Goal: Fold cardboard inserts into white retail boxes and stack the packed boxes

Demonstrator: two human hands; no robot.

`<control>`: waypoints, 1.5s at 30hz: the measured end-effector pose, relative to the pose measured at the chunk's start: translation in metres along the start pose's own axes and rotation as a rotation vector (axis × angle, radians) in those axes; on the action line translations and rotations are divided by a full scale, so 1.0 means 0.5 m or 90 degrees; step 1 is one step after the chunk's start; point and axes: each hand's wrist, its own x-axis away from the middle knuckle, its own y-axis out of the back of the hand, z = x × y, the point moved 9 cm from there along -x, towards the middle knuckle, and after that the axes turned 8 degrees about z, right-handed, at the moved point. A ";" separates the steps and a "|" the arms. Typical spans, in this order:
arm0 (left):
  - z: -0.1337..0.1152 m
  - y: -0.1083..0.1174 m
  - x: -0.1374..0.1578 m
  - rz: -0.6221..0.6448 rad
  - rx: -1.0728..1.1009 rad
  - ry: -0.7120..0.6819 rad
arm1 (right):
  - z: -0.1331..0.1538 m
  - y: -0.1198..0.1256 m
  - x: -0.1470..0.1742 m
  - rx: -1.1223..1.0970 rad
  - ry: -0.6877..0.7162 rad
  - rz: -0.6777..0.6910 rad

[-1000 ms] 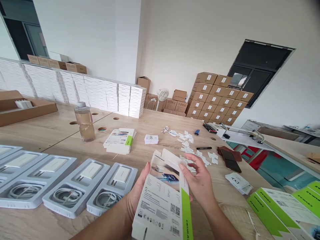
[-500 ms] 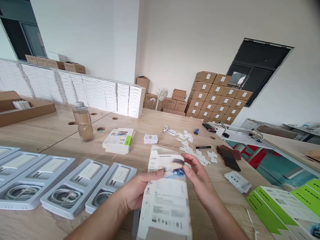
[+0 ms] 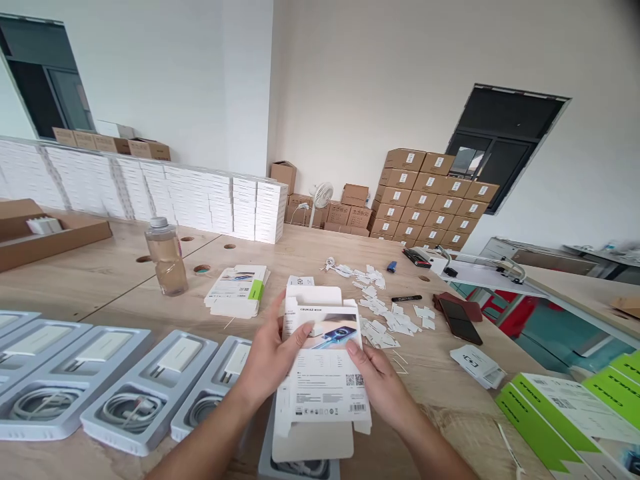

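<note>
A white printed carton [image 3: 325,380] with a picture of a phone on it is held in front of me, its end flaps sticking out at top and bottom. My left hand [image 3: 273,353] grips its left edge, thumb on the printed face. On the right edge, my right hand [image 3: 375,373] closes with its thumb near the picture. Partly hidden beneath the carton lies a grey tray [image 3: 267,457] with a coiled cable. To the left stand several similar trays [image 3: 150,380], each with a white charger [image 3: 180,352] and a coiled cable [image 3: 131,403].
A pile of flat cartons [image 3: 237,290] lies beyond my left hand, near a bottle [image 3: 167,257]. White paper scraps [image 3: 395,320], a black marker [image 3: 407,298] and a phone [image 3: 460,319] lie to the right. Green-and-white boxes [image 3: 545,427] fill the right corner.
The carton has turned from narrow and tilted to face me squarely, its flaps now spread at both ends. Both hands have shifted their hold along its edges.
</note>
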 end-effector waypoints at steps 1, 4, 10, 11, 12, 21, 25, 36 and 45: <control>0.001 -0.002 0.001 -0.002 0.021 0.004 | 0.005 0.011 0.000 0.002 0.012 -0.031; 0.005 -0.019 0.006 0.026 0.050 0.017 | 0.015 0.034 -0.001 -0.057 0.052 -0.069; -0.007 -0.027 0.016 0.050 0.075 0.005 | 0.033 0.021 -0.003 -0.154 0.086 0.023; -0.008 -0.025 0.017 0.049 0.070 0.006 | 0.038 0.016 -0.001 -0.162 0.093 0.037; -0.009 -0.024 0.017 0.049 0.069 0.008 | 0.041 0.010 0.001 -0.169 0.097 0.048; -0.010 -0.049 0.020 0.168 0.164 0.036 | 0.013 0.056 -0.004 -0.092 0.098 -0.102; -0.016 -0.080 0.031 0.268 0.186 0.061 | 0.020 0.077 -0.007 -0.006 0.087 -0.107; 0.010 -0.088 0.030 0.268 0.206 0.088 | 0.074 0.067 0.006 0.185 0.240 -0.128; -0.005 -0.101 0.034 0.322 0.151 0.069 | -0.036 0.041 -0.012 -0.256 -0.075 -0.025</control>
